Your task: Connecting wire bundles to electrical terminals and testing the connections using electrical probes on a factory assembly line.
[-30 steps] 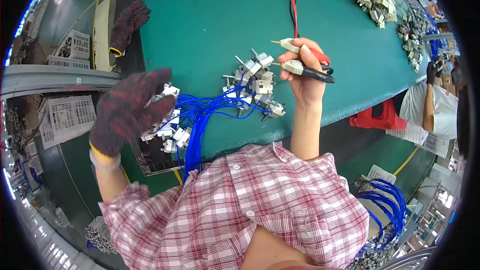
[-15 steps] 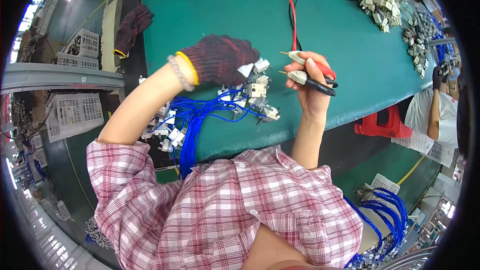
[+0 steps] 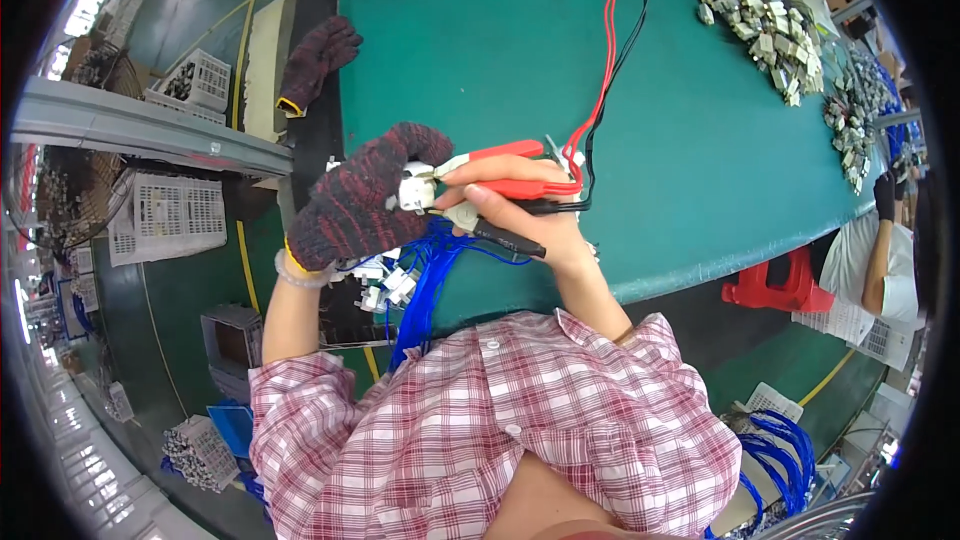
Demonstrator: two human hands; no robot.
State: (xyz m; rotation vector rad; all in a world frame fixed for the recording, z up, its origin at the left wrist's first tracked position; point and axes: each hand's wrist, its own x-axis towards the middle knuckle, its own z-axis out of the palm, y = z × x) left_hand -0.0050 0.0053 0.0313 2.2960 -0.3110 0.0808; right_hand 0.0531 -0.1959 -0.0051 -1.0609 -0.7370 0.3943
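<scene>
My left hand (image 3: 355, 205), in a dark knitted glove with a yellow cuff, grips a small white plug-like part (image 3: 416, 192). Close against it, my bare right hand (image 3: 562, 236) holds test probes together: red probes (image 3: 512, 189) and a black probe (image 3: 508, 237). Their tips point at the white part; whether they touch it is too small to tell. Below my hands a bundle of blue wires (image 3: 425, 290) runs toward my body. More white parts (image 3: 398, 286) lie beside the wires at the table edge, some hidden behind my hands.
A green-topped table (image 3: 480, 70) spreads before me, crossed by red and black leads (image 3: 610, 60). A second glove (image 3: 318, 58) lies at its left edge. White parts (image 3: 765, 30) are heaped far right, with a red stool (image 3: 778, 285) and another person's arm (image 3: 878, 240) beyond. Crates (image 3: 168, 218) stand left.
My left hand has lifted a white part from the cluster and turned it toward the right. My right hand has moved left with the probes, bringing their tips to the part.
</scene>
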